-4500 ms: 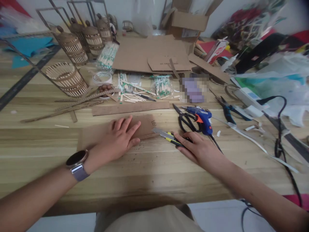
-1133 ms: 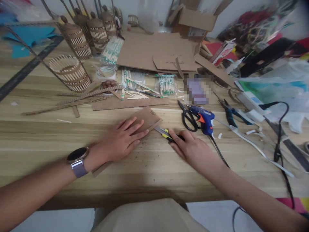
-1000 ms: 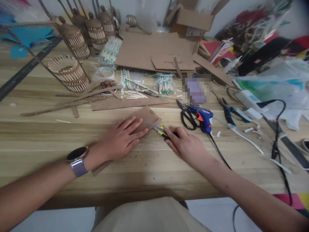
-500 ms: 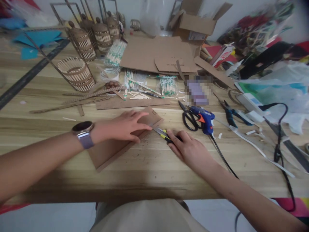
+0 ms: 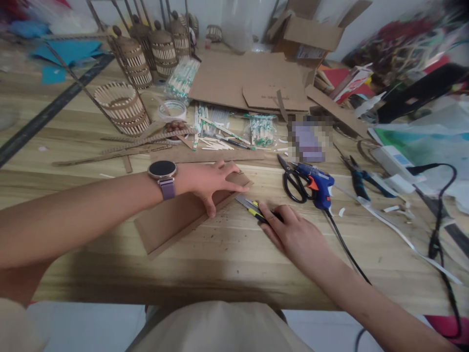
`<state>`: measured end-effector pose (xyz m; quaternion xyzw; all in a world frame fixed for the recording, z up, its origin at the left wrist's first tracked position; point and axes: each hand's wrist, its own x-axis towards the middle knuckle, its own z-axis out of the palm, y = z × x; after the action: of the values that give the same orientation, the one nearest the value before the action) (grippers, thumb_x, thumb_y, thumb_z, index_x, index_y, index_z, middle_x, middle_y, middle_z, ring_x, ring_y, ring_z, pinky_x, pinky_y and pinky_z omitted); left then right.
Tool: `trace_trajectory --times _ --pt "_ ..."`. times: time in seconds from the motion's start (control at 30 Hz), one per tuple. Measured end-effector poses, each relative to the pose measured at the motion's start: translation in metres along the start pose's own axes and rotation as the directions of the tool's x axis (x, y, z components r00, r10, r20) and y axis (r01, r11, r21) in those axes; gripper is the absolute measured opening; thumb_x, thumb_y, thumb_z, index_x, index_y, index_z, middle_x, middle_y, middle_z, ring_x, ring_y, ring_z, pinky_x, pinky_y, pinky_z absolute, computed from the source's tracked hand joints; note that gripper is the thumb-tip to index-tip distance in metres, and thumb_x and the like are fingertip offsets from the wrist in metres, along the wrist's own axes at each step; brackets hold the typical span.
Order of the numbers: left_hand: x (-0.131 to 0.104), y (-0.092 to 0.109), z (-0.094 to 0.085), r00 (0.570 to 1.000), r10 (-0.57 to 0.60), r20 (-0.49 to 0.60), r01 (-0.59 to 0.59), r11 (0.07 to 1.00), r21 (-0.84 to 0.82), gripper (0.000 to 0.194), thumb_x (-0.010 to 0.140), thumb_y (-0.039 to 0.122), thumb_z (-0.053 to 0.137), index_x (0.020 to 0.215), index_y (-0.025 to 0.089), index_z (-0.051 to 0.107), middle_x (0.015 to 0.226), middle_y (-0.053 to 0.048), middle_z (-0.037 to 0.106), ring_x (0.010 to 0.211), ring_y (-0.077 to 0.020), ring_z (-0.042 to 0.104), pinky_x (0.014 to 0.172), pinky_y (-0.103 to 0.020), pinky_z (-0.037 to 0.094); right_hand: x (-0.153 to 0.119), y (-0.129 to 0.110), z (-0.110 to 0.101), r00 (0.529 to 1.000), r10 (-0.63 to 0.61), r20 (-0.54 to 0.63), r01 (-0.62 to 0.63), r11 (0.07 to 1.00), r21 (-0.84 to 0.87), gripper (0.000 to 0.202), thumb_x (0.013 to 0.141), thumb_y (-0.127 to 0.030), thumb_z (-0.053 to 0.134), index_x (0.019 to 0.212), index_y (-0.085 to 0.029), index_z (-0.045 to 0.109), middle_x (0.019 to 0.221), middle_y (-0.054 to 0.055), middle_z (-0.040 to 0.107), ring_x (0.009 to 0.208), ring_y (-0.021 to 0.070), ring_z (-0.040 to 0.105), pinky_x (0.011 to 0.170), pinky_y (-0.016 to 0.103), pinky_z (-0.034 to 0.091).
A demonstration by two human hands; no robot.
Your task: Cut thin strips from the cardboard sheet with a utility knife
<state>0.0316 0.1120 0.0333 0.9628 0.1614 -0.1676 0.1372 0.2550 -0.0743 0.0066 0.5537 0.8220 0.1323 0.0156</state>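
- Head view: A left hand (image 5: 216, 185), fingers spread wide and gripping nothing, arches over a brown cardboard piece (image 5: 170, 222) lying beneath it on the wooden bench (image 5: 117, 274); how firmly it presses cannot be told.
- The right hand (image 5: 293, 227) closes around the handle of a yellow-and-black snap-off utility knife (image 5: 254, 210), index finger along its top, blade pointing toward the left hand at the cardboard's near edge; whether the blade touches is unclear.
- The step appears to be a cut along that edge, best served by a flat left palm and an index fingertip drawn well clear of the blade.
- A low blade angle and light, repeated strokes should beat one hard push.
- Beyond the right hand sit black-handled scissors (image 5: 295, 188) and a blue hot-glue gun (image 5: 319, 187), whose black cord (image 5: 342, 235) deserves room near the forearm.
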Motion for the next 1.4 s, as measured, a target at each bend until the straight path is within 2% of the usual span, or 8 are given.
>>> trace_trajectory --times 0.17,0.3,0.57,0.8,0.97,1.13,1.27,1.4 --pt "0.000 -0.003 0.004 0.998 0.030 -0.053 -0.031 0.999 -0.024 0.108 0.055 0.060 0.092 0.151 0.049 0.042 0.161 -0.006 0.028 0.137 -0.0449 0.033 0.111 -0.057 0.037 0.000 -0.006 -0.004 1.000 -0.001 0.021 0.002 1.000 -0.013 0.046 0.106 -0.037 0.036 0.141 -0.017 0.059 0.096 0.012 0.064 0.077 0.0207 0.063 0.055 0.028 0.051" --pt "0.000 -0.002 0.003 0.999 0.018 -0.041 -0.019 0.999 -0.040 0.108 0.055 0.057 0.092 0.150 0.050 0.043 0.162 -0.005 0.028 0.137 -0.0456 0.033 0.110 -0.057 0.037 -0.005 -0.011 -0.005 1.000 -0.010 -0.026 0.010 1.000 -0.028 0.047 0.107 -0.036 0.033 0.139 -0.014 0.058 0.092 0.011 0.063 0.075 0.0199 0.062 0.053 0.027 0.049" --pt "0.001 -0.002 0.003 0.999 0.019 -0.029 -0.020 1.000 -0.021 0.108 0.056 0.057 0.093 0.151 0.048 0.042 0.162 -0.008 0.027 0.138 -0.0461 0.032 0.110 -0.057 0.037 0.001 -0.027 -0.007 1.000 -0.013 -0.013 0.012 0.999 -0.033 0.042 0.105 -0.034 0.040 0.137 -0.014 0.059 0.090 0.010 0.062 0.074 0.0194 0.060 0.053 0.027 0.048" --pt "-0.011 -0.005 0.012 0.995 0.073 -0.073 -0.074 0.997 -0.007 0.097 0.063 0.055 0.090 0.150 0.047 0.046 0.169 -0.005 0.023 0.140 -0.0466 0.033 0.113 -0.058 0.032 -0.010 -0.035 -0.006 0.999 0.009 -0.041 -0.011 0.999 -0.047 0.041 0.106 -0.034 0.038 0.136 -0.016 0.060 0.087 0.008 0.061 0.072 0.0186 0.060 0.049 0.026 0.044" --pt "-0.024 -0.007 0.019 0.991 0.111 -0.078 -0.114 0.993 -0.037 0.107 0.058 0.058 0.091 0.153 0.045 0.041 0.168 -0.002 0.028 0.137 -0.0441 0.036 0.113 -0.053 0.033 -0.005 -0.033 -0.006 0.999 0.014 -0.050 -0.015 1.000 -0.024 0.042 0.106 -0.034 0.038 0.136 -0.016 0.061 0.087 0.008 0.061 0.072 0.0190 0.061 0.049 0.026 0.045" --pt "-0.022 -0.008 0.018 0.993 0.112 -0.042 -0.112 0.994 -0.010 0.108 0.058 0.061 0.089 0.154 0.043 0.041 0.169 -0.001 0.026 0.134 -0.0442 0.039 0.112 -0.051 0.034 -0.001 -0.035 -0.007 0.999 0.008 -0.035 -0.009 1.000 -0.014 0.041 0.105 -0.035 0.042 0.135 -0.015 0.061 0.089 0.009 0.063 0.074 0.0194 0.062 0.051 0.026 0.047" --pt "-0.022 -0.008 0.018 0.992 0.113 -0.057 -0.115 0.992 -0.043 0.105 0.061 0.059 0.088 0.154 0.042 0.042 0.168 -0.001 0.028 0.134 -0.0434 0.038 0.112 -0.052 0.034 -0.008 -0.041 -0.011 0.996 -0.016 -0.083 0.011 0.998 -0.058 0.040 0.105 -0.031 0.041 0.134 -0.013 0.062 0.086 0.008 0.062 0.071 0.0193 0.061 0.051 0.028 0.048" --pt "-0.023 -0.010 0.020 0.990 0.110 -0.089 -0.118 0.989 -0.092 0.101 0.061 0.060 0.088 0.151 0.045 0.045 0.168 0.001 0.028 0.135 -0.0433 0.038 0.112 -0.053 0.034 -0.006 -0.048 -0.015 0.998 -0.025 -0.064 0.020 0.997 -0.071 0.038 0.103 -0.030 0.045 0.133 -0.014 0.064 0.085 0.008 0.063 0.069 0.0181 0.060 0.050 0.027 0.047"
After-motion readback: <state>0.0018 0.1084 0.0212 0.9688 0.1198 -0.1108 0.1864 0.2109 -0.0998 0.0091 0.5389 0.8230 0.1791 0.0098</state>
